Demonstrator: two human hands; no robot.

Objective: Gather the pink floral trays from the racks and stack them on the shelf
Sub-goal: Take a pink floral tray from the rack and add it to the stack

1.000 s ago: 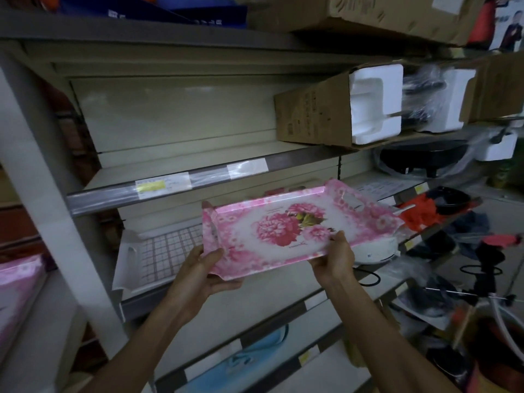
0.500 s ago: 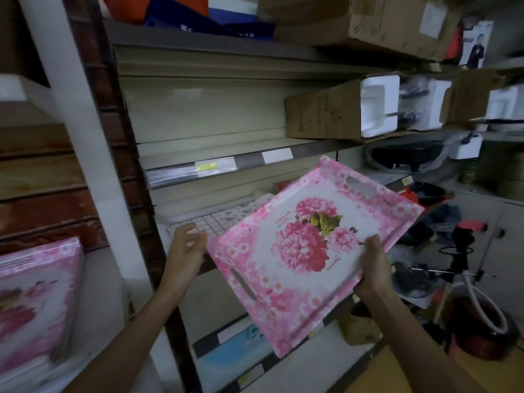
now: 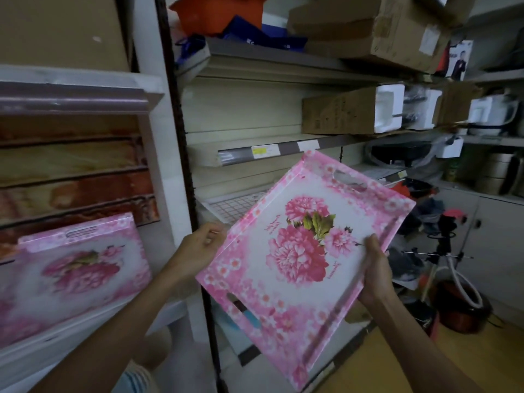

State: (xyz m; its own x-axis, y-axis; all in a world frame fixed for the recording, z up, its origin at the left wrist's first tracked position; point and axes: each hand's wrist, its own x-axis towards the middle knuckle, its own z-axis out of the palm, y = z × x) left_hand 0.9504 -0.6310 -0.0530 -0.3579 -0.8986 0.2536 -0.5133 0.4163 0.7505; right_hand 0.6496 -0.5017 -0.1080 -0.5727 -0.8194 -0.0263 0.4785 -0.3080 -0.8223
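A shop stockroom: metal shelving with a price label on its front edge, opened cardboard boxes of foam-packed appliances, and loose goods piled on the floor.

A held tray hangs right of another tray on a shelf.

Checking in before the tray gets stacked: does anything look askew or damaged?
No damage shows. The held pink floral tray is tilted steeply between the left hand and right hand, mid-carry. The stacked tray on the left shelf lies slanted.
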